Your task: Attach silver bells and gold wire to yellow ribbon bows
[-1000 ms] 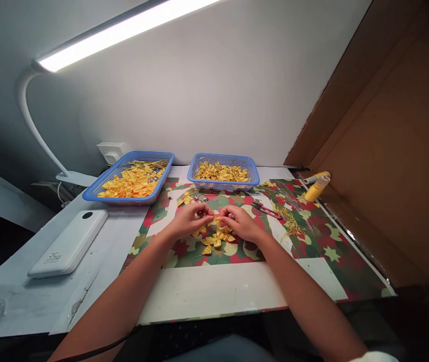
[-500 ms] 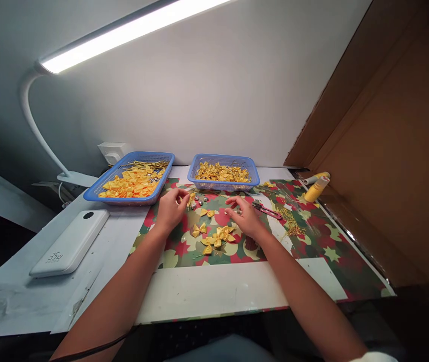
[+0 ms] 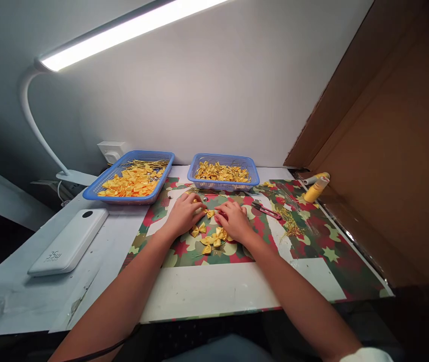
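A small yellow ribbon bow (image 3: pixel 210 213) lies between the fingertips of both hands on the patterned mat. My left hand (image 3: pixel 186 213) is at its left, with fingers curled and thumb against the bow's edge. From the right side, my right hand (image 3: pixel 233 220) closes thumb and fingers on the other edge. Just in front lie another yellow bow (image 3: pixel 198 230) and a cluster of yellow bows (image 3: pixel 216 237), with thin stems showing. A small silver bell (image 3: pixel 205 199) sits behind the fingers; my left hand covers others.
A blue basket of yellow bows and gold ties (image 3: pixel 131 181) stands at left, another blue basket (image 3: pixel 223 186) at the back. Thread snips (image 3: pixel 267 210), gold tie scraps (image 3: pixel 290 223) and a yellow bottle (image 3: pixel 316 190) lie right. A white power bank (image 3: pixel 71 244) rests left, under a lamp (image 3: pixel 124 40).
My two hands have come together from either side onto the single bow, which has shifted slightly right. The left hand now covers most of the silver bells.
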Motion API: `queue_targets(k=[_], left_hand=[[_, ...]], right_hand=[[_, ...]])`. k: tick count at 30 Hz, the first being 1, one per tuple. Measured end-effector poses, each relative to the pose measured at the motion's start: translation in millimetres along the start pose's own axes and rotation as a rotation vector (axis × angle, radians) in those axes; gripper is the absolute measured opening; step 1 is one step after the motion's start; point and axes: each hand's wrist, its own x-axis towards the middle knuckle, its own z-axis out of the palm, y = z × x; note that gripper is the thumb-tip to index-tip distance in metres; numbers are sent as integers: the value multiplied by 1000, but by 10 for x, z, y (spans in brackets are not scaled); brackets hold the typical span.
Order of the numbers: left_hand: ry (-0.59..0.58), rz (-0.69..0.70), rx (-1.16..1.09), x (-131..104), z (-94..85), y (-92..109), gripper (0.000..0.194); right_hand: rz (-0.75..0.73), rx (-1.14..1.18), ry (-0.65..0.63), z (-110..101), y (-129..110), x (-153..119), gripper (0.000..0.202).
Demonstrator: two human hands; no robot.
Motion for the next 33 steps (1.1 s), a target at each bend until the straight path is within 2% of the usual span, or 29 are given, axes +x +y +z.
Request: queue_targets(k=[3, 9, 13, 17, 23, 33], left_hand=[[-21, 6, -50, -8, 33, 35, 16], [-26, -13, -229, 1, 34, 146, 13], [-2, -116, -332, 6, 44, 208, 6], [24, -150, -362, 7, 19, 233, 8], [25, -153, -469, 21, -41, 221, 11], [-9, -120, -505, 30, -80, 170, 17]], right_hand=[[3, 0, -14, 13, -17, 17, 20], [-9, 53, 21, 46, 43, 50, 3], [-7, 92, 48, 60, 70, 56, 10], [-22, 107, 49, 19, 65, 38, 12], [-45, 127, 1, -68, 79, 28, 11], [-48, 152, -30, -88, 118, 27, 9]])
